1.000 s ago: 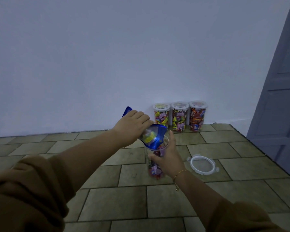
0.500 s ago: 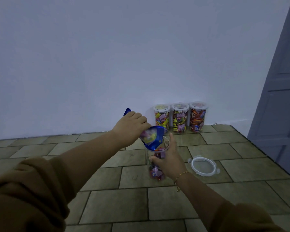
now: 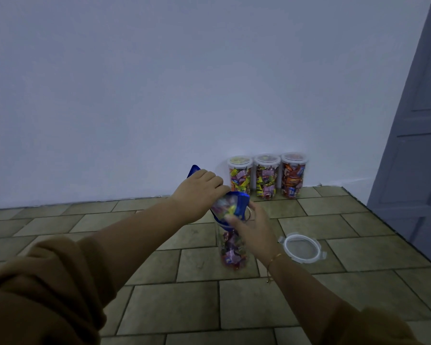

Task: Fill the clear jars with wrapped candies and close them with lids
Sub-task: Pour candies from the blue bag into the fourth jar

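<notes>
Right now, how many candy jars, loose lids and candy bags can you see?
Closed full jars by the wall: 3
Open jar being filled: 1
Loose lid on the floor: 1
Blue candy bag: 1
Total: 6

No lettering is legible: print on the blue candy bag [image 3: 237,206] and on the wrappers in the three lidded jars [image 3: 266,176] is too blurred to read.
</notes>
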### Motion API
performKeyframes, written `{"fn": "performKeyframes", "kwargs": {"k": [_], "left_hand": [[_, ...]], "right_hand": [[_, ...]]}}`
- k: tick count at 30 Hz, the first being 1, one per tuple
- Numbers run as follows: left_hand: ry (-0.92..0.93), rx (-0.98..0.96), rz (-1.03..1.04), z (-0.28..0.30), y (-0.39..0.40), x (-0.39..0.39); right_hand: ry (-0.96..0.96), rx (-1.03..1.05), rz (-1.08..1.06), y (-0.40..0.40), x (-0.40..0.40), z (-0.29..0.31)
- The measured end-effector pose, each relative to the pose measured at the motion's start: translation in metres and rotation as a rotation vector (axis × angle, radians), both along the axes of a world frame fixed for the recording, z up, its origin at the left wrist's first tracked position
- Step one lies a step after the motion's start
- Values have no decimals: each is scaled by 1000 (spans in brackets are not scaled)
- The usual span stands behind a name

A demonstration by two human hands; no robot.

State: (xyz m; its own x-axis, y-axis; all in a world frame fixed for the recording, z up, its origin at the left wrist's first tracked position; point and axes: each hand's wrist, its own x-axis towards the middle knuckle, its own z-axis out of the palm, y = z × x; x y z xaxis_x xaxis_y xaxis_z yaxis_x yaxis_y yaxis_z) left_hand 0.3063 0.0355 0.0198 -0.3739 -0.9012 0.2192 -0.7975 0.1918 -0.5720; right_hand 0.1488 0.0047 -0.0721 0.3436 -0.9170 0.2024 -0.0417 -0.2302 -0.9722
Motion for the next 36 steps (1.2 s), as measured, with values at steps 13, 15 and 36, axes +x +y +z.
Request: {"fn": "performKeyframes", "kwargs": {"k": [13, 15, 36], "left_hand": [[35, -255, -195, -19, -4, 19], [53, -322, -165, -23, -4, 21], [2354, 19, 214, -44, 26, 39]], "right_hand": [[-94, 216, -28, -22, -2, 38], [-105, 241, -23, -21, -3, 38], [-96, 334, -107, -17, -8, 42]]}}
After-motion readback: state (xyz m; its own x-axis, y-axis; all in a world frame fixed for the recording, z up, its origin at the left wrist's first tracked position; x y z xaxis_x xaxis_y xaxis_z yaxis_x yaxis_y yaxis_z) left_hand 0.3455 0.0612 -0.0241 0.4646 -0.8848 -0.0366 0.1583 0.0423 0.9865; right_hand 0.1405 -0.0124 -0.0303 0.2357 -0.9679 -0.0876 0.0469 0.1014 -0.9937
